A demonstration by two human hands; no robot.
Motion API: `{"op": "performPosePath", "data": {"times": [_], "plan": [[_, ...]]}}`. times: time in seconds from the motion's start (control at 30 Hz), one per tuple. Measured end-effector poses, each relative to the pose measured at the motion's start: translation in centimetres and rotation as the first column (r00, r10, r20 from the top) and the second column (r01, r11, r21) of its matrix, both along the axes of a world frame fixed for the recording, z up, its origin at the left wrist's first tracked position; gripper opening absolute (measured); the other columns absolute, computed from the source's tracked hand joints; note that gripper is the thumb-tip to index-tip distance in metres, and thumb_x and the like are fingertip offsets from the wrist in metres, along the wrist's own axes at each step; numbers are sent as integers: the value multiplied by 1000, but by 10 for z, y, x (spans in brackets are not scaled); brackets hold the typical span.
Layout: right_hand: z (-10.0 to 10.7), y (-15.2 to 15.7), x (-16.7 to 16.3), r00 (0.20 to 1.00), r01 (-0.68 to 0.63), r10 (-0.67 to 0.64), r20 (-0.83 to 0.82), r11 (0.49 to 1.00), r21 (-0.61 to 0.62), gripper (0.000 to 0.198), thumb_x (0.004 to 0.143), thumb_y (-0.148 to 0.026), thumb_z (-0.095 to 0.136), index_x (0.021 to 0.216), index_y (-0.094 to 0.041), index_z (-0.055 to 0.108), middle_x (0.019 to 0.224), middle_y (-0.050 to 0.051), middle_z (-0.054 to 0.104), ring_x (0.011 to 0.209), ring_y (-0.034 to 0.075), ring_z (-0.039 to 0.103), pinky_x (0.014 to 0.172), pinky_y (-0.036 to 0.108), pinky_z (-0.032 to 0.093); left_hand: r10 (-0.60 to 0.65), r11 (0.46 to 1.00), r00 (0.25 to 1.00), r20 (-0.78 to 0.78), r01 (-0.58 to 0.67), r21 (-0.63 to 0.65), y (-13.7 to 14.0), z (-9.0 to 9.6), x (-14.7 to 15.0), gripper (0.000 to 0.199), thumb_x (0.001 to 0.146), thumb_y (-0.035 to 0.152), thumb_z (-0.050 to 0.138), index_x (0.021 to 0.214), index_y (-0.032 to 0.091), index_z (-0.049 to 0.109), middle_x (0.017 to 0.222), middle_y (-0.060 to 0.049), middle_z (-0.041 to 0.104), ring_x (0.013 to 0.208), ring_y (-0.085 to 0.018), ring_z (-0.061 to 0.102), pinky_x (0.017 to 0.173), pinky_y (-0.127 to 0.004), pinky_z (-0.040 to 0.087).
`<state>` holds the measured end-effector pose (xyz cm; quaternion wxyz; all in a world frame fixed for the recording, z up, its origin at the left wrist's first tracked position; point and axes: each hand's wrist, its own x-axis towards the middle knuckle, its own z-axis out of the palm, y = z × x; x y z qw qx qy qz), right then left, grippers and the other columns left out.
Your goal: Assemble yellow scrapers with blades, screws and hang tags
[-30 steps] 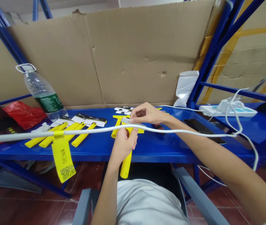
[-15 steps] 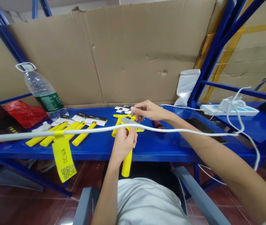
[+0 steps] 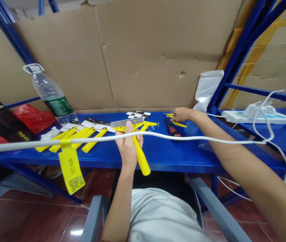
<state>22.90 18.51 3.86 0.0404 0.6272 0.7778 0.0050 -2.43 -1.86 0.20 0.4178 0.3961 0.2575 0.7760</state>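
My left hand [image 3: 127, 148] is closed around a yellow scraper [image 3: 143, 158] near the table's front edge. Its handle points down toward me, and a wide grey blade [image 3: 128, 123] lies along its head. Just behind it, another yellow T-shaped scraper part [image 3: 148, 124] rests on the table, partly hidden by the hand. At the back right, my right hand [image 3: 182, 115] reaches down with curled fingers onto flat yellow strips [image 3: 179, 124]. Whatever sits between those fingertips is hidden. A red-and-black handled tool [image 3: 172, 128] lies close by, beside tiny pale bits [image 3: 152, 127].
Several yellow handles [image 3: 90, 143] with black-and-white cards [image 3: 96, 124] lie at left, near a large bottle [image 3: 54, 97] and a red bag [image 3: 33, 116]. A white cable [image 3: 183, 138] crosses in front of the view. A power strip [image 3: 236, 117] stands at right.
My right hand has left the scraper's head and moved right to the yellow strips. My left hand keeps the scraper, now tilted with its blade end to the left.
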Motion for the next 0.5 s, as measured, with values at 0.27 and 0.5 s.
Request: {"op": "performPosePath", "data": {"times": [0.27, 0.5], "plan": [[-2, 4, 0, 999, -42, 38, -28, 991, -125, 33, 102, -40, 74, 101, -8, 82, 96, 22, 83, 83, 28, 76, 75, 35, 51, -140, 975, 990, 31, 132, 176, 15, 45, 35, 47, 97, 62, 84, 92, 25, 55, 60, 9, 55, 42, -8, 50, 42, -21, 35], [-1, 5, 6, 995, -82, 71, -64, 977, -195, 21, 97, -35, 78, 99, -14, 81, 98, 15, 83, 83, 25, 74, 71, 33, 49, -118, 982, 991, 67, 107, 156, 19, 32, 36, 49, 98, 62, 83, 90, 25, 52, 59, 9, 55, 42, -8, 50, 41, -21, 35]]}}
